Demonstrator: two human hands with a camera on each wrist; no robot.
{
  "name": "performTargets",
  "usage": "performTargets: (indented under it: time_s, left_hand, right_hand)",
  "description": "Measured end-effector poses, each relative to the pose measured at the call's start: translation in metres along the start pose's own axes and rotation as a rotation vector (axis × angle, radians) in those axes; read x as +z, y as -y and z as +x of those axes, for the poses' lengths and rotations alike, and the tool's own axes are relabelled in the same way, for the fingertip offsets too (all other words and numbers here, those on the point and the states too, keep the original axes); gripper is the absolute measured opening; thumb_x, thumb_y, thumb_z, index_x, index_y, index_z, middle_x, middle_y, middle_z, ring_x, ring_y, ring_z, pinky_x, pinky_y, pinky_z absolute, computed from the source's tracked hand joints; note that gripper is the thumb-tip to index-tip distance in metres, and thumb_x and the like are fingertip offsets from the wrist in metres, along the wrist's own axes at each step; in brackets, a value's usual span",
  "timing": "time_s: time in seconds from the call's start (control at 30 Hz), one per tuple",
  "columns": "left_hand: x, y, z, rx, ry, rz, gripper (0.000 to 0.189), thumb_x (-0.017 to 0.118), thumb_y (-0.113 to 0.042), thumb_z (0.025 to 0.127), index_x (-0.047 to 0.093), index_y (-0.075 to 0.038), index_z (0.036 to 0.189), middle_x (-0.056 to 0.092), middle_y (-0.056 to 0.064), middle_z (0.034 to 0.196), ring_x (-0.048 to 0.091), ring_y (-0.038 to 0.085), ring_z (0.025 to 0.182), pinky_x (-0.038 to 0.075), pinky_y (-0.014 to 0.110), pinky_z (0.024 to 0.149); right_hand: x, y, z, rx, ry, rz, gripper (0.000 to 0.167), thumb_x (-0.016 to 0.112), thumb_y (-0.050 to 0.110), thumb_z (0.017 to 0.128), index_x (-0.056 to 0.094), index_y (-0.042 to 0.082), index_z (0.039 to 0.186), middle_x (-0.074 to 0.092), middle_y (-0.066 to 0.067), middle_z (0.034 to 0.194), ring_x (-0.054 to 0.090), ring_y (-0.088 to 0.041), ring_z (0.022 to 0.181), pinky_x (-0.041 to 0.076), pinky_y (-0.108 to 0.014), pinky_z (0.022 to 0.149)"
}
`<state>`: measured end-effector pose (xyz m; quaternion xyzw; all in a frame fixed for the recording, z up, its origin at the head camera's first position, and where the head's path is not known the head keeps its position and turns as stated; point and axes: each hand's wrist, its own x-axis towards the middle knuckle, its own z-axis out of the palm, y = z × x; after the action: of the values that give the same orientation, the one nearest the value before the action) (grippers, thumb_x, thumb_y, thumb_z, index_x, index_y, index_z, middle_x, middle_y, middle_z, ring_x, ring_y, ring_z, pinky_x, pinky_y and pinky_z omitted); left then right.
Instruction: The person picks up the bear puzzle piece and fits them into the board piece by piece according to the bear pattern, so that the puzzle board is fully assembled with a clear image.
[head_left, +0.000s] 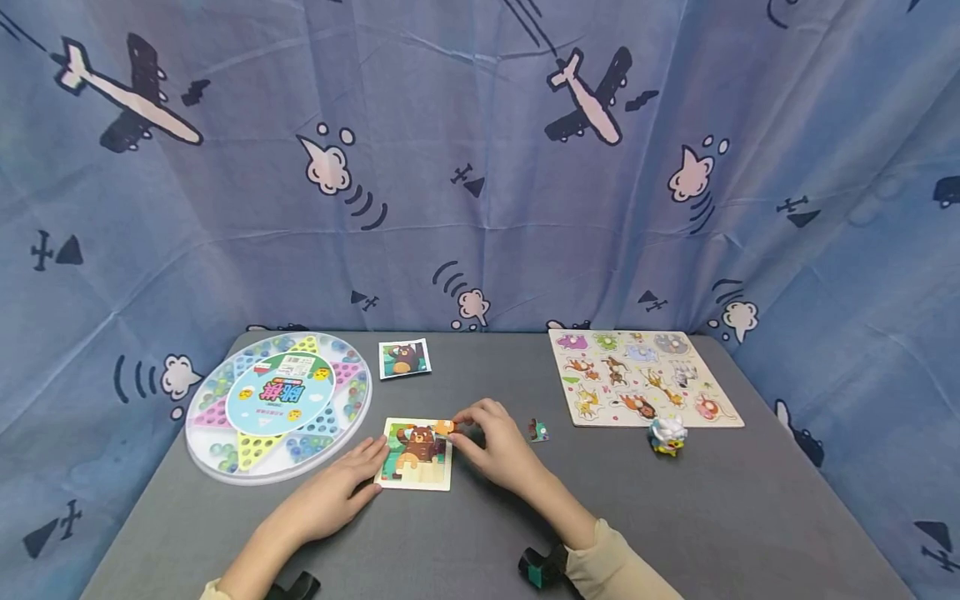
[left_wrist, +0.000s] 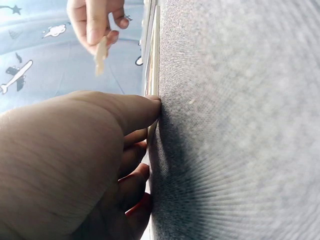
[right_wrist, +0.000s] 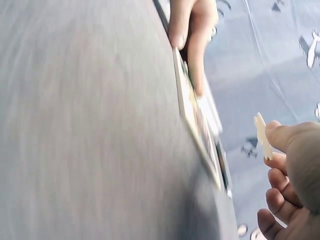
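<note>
A small wooden jigsaw puzzle board (head_left: pixel 444 477) with a bear picture lies on the grey table. My left hand (head_left: pixel 335 494) rests at its left edge, the thumb near the lower corner and the fingers fairly straight along the side. In the left wrist view the thumb (left_wrist: pixel 142 111) touches the board's edge. My right hand (head_left: pixel 501 446) pinches an orange puzzle piece (head_left: pixel 444 427) between thumb and fingers at the board's upper right. Seen from the right wrist, that puzzle piece (right_wrist: pixel 262 136) is held apart from the board, its thin pale side showing.
A loose green puzzle piece (head_left: pixel 538 430) lies right of the right hand. Behind the board is a bear picture card (head_left: pixel 405 358). A round marble game board (head_left: pixel 281 454) stands left; an animal peg puzzle (head_left: pixel 600 387) and a small toy figure (head_left: pixel 667 435) are at right.
</note>
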<state>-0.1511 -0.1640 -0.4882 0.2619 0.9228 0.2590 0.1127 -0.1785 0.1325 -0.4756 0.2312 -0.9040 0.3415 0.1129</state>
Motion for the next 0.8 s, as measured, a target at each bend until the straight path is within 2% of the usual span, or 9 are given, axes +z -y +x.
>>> performTargets:
  time_s: [0.17, 0.3, 0.57, 0.8]
  left_hand:
    - [0.001, 0.0, 0.0, 0.005, -0.007, -0.006, 0.058, 0.06, -0.025, 0.109, 0.045, -0.001, 0.159, 0.035, 0.015, 0.171, 0.029, 0.043, 0.158, 0.028, 0.062, 0.125]
    - [0.0, 0.001, 0.0, 0.02, -0.02, -0.002, 0.057, 0.061, -0.023, 0.109, 0.046, 0.0, 0.159, 0.035, 0.015, 0.17, 0.029, 0.044, 0.158, 0.029, 0.061, 0.125]
    - [-0.002, 0.0, 0.001, 0.036, -0.02, 0.005, 0.057, 0.061, -0.023, 0.109, 0.046, 0.002, 0.158, 0.036, 0.017, 0.17, 0.03, 0.045, 0.157, 0.029, 0.062, 0.124]
    - [-0.003, 0.0, 0.0, 0.035, -0.012, 0.002, 0.057, 0.06, -0.022, 0.109, 0.045, 0.002, 0.159, 0.035, 0.017, 0.17, 0.029, 0.045, 0.158, 0.029, 0.062, 0.125]
  right_hand:
    - [0.008, 0.022, 0.0, -0.046, 0.028, 0.031, 0.02, 0.079, 0.022, 0.098, 0.076, 0.008, 0.112, 0.068, -0.008, 0.108, 0.061, -0.024, 0.1, 0.054, -0.036, 0.082]
    - [0.019, 0.029, -0.002, -0.071, 0.045, -0.007, 0.019, 0.08, 0.024, 0.097, 0.076, 0.009, 0.109, 0.067, -0.004, 0.106, 0.059, -0.019, 0.098, 0.053, -0.033, 0.081]
    - [0.039, 0.024, -0.009, -0.085, 0.112, -0.084, 0.021, 0.078, 0.029, 0.099, 0.077, 0.012, 0.11, 0.066, -0.001, 0.108, 0.057, -0.016, 0.099, 0.053, -0.032, 0.084]
    - [0.048, 0.017, -0.014, -0.113, 0.124, -0.121, 0.019, 0.08, 0.029, 0.097, 0.076, 0.014, 0.11, 0.068, 0.0, 0.109, 0.057, -0.017, 0.101, 0.05, -0.035, 0.087]
